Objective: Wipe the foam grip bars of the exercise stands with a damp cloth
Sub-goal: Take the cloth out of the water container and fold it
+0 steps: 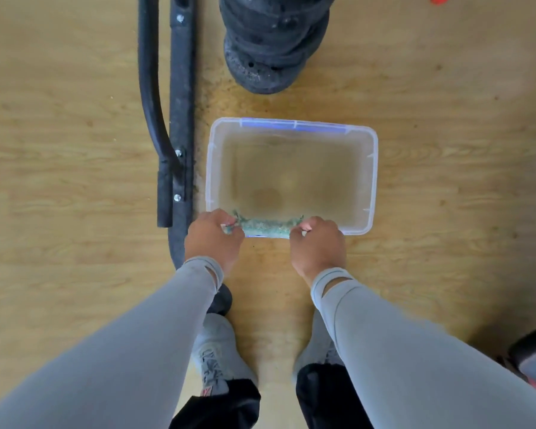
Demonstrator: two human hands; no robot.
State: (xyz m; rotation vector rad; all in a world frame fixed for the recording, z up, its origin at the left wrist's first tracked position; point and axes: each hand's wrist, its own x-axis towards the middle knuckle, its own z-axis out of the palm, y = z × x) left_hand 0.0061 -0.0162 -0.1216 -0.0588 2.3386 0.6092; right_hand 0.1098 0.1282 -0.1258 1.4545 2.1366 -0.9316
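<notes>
- We hold a green cloth [265, 226] rolled into a tight twist over the near rim of a clear plastic tub [372, 168] on the wood floor [75, 119].
- Left hand [212, 239] grips the left end of the cloth, fingers curled round it; right hand [317, 243] grips the right end the same way.
- We read this as wringing the cloth out over the tub. The tub looks to hold murky brownish water, though we can't say how deep.
- Exercise stand [180, 119] lies on the floor just left of the tub: black tubes, bolt heads showing, a foam-covered bar [164, 196] ending near our left hand.
- Progress, as we judge it: still cloth prep. Cloth is not touching any foam bar, so the wiping is ahead of us. We can't tell if any bar has been wiped already.
- A stack of dark weight plates [270, 51] sits beyond the tub, apart from it.
- Writing: no brand, label or text readable anywhere. Blue clip on the tub's far rim is plain.
- Grey sleeves and grey shoes [214, 357] visible below.
</notes>
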